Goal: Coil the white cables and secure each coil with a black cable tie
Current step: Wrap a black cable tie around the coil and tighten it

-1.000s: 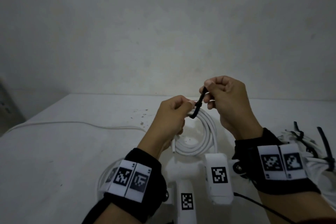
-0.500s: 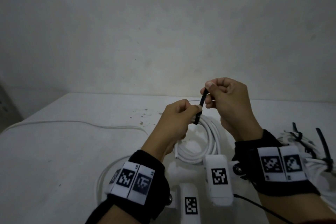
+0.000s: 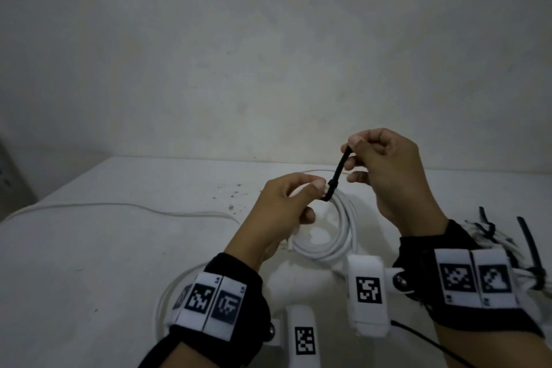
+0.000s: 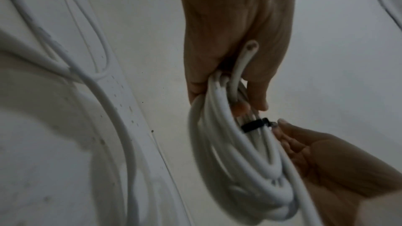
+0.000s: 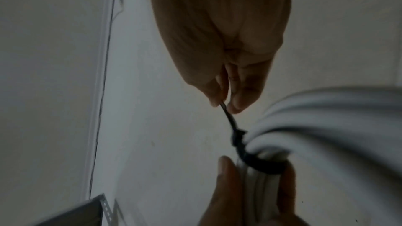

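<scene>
A coil of white cable [image 3: 337, 230] hangs above the white table, held at its top by my left hand [image 3: 286, 206], whose fingers pinch the strands. A black cable tie [image 3: 336, 181] is looped round the coil there. My right hand [image 3: 385, 170] pinches the tie's free tail and holds it up and away from the coil. In the left wrist view the coil [image 4: 219, 157] shows the tie [image 4: 253, 125] round its strands and one cut cable end sticking up. In the right wrist view the tie [image 5: 239, 142] runs from my fingertips [image 5: 237, 102] down to the bundle [image 5: 326, 126].
A loose white cable [image 3: 125, 206] runs across the table [image 3: 89, 248] at the left and loops near my left wrist. Tied coils with black ties [image 3: 531, 251] lie at the right edge. A plain wall rises behind the table.
My right hand has drawn the tie's tail further up and to the right, and the loop sits tighter on the coil. The left hand keeps its hold on the coil.
</scene>
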